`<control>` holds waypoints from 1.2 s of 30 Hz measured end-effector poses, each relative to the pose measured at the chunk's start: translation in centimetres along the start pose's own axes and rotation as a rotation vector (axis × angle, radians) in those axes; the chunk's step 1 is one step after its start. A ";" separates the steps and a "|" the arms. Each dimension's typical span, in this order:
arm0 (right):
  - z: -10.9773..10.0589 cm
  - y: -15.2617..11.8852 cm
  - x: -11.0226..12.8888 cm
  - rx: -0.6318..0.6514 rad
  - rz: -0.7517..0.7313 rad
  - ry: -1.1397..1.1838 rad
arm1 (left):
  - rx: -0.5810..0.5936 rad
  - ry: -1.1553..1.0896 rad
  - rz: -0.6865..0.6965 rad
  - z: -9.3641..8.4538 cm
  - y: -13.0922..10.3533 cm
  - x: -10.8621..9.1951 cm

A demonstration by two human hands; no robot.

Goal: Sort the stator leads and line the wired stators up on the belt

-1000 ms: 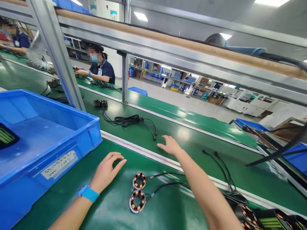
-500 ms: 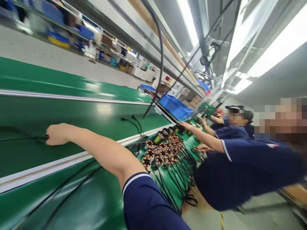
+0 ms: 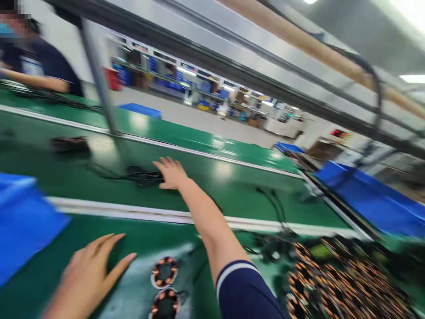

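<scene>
My right hand (image 3: 171, 173) reaches over the green belt beyond the white rail, its fingers spread at the right end of a black cable bundle (image 3: 144, 176). Nothing shows gripped in it. At the lower left, my left hand (image 3: 89, 270) hovers over the near green surface, thumb and fingers apart, holding nothing. To its right lie two ring-shaped coils with copper windings, one (image 3: 165, 271) behind the other (image 3: 166, 305). Many similar coils (image 3: 335, 283) are heaped at the lower right.
A blue bin (image 3: 26, 221) stands at the left, another blue bin (image 3: 375, 195) at the right. A metal post (image 3: 96, 75) rises from the far rail. Dark blurred parts (image 3: 70, 145) lie on the belt. A person (image 3: 49, 66) works at the upper left.
The view has swung left. My left hand and the two separate coils have come into view. My right hand, earlier closed on a black cable, is now spread by the cable bundle.
</scene>
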State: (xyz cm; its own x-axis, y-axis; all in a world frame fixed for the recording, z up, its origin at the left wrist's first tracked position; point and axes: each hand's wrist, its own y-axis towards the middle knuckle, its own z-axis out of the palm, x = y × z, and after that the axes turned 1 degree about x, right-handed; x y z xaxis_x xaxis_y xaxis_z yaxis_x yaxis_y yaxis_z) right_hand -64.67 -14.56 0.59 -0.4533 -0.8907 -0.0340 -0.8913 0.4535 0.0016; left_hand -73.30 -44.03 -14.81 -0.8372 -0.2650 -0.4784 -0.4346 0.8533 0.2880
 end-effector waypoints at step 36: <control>-16.5 -14.2 -6.3 -0.691 -0.050 0.093 | -0.032 0.021 -0.199 -2.9 -0.2 -4.7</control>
State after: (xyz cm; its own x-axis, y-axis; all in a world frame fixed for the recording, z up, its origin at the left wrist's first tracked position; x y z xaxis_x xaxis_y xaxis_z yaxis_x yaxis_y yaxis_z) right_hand -49.41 -15.89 17.28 -0.3833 -0.9230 0.0347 -0.7017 0.3154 0.6389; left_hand -70.26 -44.30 -10.19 -0.7399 -0.4367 -0.5116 -0.6026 0.7684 0.2156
